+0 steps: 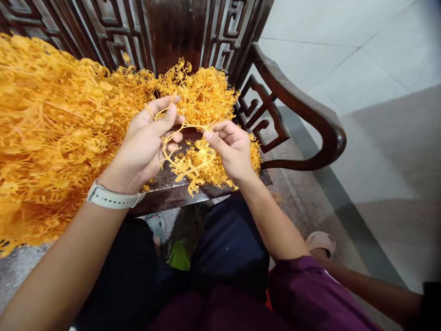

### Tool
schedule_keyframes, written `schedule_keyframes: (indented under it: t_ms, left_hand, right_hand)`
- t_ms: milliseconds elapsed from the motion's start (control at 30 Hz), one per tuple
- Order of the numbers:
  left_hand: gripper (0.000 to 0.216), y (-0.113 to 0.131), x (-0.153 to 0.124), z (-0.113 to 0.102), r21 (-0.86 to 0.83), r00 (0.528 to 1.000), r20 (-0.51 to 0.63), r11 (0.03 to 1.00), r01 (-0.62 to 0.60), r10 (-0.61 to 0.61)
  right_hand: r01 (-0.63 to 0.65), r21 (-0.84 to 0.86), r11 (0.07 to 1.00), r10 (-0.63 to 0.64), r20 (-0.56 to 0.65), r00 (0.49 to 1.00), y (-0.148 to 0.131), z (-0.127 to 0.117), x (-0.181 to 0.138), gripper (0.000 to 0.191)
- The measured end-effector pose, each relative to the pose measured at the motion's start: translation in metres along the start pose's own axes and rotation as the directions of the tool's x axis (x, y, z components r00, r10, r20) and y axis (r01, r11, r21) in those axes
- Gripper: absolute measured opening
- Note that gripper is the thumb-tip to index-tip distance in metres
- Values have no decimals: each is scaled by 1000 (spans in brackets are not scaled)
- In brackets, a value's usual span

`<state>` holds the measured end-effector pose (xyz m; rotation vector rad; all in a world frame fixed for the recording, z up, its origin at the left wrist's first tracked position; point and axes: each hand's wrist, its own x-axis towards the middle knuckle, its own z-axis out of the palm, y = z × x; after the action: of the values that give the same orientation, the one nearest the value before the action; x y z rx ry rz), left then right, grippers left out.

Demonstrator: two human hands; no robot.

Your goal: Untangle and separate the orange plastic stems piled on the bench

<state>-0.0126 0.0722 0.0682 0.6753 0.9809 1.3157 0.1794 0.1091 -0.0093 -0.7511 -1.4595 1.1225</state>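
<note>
Between my two hands stretches a thin orange-yellow plastic sprig [189,125] with branching stems, one part of it curling down below the fingers. My left hand [151,133], with a pale band on its wrist, pinches a stem between thumb and forefinger. My right hand [232,145] grips the sprig's joint between thumb and fingertips. Behind the hands sits a heap of similar orange sprigs [206,94]. A smaller pile [203,163] lies under and beside my right hand. To the left a much larger mass of them [51,133] spreads over the bench.
The sprigs rest on a dark wooden bench [161,181] with a carved back [175,34]. Its curved armrest [299,96] juts out at the right, near a tiled wall [379,59]. A sandalled foot [156,227] shows below, and another person's arm [375,282] is at lower right.
</note>
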Motion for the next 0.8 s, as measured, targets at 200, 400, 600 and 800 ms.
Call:
schedule_keyframes:
  t_ms: [200, 400, 600, 800]
  left_hand:
    - [25, 0, 7, -14, 189, 990, 85, 978, 91, -109]
    - [39, -15, 9, -43, 747, 946, 254, 581, -323, 200]
    - [15, -10, 9, -57, 816, 944, 207, 486, -312, 258]
    - [23, -26, 16, -50, 724, 930, 246, 587, -364, 273]
  right_hand:
    - [18, -175, 984, -26, -44, 999, -5, 3, -2, 27]
    - [-1, -308, 951, -26, -84, 996, 15, -31, 9, 47]
    - [14, -285, 958, -61, -158, 986, 42, -76, 23, 66]
    - [-26, -222, 975, -5, -135, 991, 33, -56, 19, 59]
